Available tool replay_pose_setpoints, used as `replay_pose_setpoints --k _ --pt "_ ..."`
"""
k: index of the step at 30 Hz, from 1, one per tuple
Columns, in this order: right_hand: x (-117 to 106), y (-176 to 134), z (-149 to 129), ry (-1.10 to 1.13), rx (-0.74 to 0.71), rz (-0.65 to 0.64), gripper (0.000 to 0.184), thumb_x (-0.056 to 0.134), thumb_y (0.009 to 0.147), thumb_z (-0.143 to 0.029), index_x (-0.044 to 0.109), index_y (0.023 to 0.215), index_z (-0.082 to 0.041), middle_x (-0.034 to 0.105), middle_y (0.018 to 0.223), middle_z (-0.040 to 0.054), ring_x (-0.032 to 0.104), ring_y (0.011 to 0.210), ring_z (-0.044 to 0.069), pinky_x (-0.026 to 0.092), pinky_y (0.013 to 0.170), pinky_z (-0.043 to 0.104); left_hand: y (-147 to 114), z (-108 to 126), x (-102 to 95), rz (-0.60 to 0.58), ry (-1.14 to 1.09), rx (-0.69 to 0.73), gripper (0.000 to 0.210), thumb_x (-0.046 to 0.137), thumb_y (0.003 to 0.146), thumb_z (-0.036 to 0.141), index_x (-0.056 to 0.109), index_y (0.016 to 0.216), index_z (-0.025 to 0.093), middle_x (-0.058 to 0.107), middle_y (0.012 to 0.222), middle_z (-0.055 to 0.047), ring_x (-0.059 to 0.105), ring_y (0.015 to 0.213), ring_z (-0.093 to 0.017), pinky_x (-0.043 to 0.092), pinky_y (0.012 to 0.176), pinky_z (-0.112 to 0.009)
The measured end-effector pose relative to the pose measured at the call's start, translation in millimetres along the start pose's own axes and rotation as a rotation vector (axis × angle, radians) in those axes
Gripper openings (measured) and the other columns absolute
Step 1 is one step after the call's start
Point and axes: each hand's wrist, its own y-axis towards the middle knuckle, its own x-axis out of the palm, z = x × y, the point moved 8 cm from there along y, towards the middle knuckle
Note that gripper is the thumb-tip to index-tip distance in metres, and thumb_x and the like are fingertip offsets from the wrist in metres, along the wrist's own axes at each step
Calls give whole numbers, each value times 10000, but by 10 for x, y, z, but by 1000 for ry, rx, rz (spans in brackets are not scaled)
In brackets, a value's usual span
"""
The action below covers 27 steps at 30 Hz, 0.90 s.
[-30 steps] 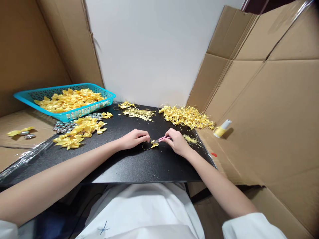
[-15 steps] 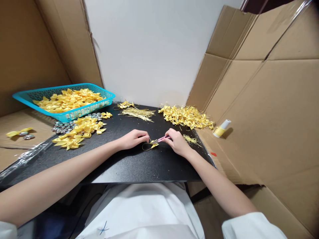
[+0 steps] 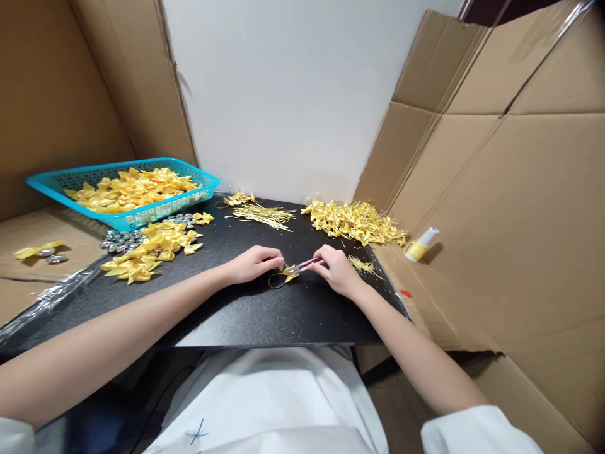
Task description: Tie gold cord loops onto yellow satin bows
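Note:
Near the middle of the black table, my left hand (image 3: 259,261) is closed, pinching the gold cord of a small yellow ribbon bow (image 3: 289,275). A loop of this cord (image 3: 275,281) lies to the left of the bow, by my fingertips. From the right, my right hand (image 3: 335,270) grips small pink-handled scissors (image 3: 309,263). Their silver tips reach the bow, close to my left fingertips. Whether the blades have thread between them is too small to make out.
A blue basket (image 3: 125,222) of yellow bows stands at the back left. Before it lie loose bows (image 3: 165,239) and silver buttons (image 3: 120,241). Further back are gold cords (image 3: 265,214) and a pile of corded bows (image 3: 352,221). Thread clippings (image 3: 362,265) and a thread spool (image 3: 420,244) sit right.
The scissors have shifted slightly at the bow, and their two arms show a little more apart. The bow has turned a little. Both hands stay almost in place.

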Motion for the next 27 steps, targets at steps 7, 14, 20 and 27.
replay_pose_setpoints --k 7,14,20,27 --pt "-48 -11 -42 -39 -1 32 146 616 933 -321 584 863 -196 627 858 16 589 776 166 357 750 304 5 -16 -21 28 -13 3 395 440 923 470 660 788 171 684 765 -13 607 748 -175 462 729 -254" --pt "-201 -75 -2 -82 15 86 189 576 950 -352 569 854 -189 636 879 42 598 819 189 346 784 329 5 -50 -109 150 25 -40 430 384 917 480 649 780 170 670 758 -22 606 740 -183 482 716 -276" --pt "-124 -79 -73 -94 -12 38 192 581 951 -350 562 850 -188 640 867 27 600 779 170 340 781 317 -54 -144 -364 392 211 -115 393 421 896 449 683 939 160 648 955 -91 574 904 -264 437 851 -403" --pt "-81 -71 -123 -131 -34 16 175 595 947 -329 566 853 -183 645 871 31 586 769 167 325 770 308 -54 109 -149 129 304 73 272 642 783 470 690 717 211 674 853 -17 587 901 -241 371 866 -378"
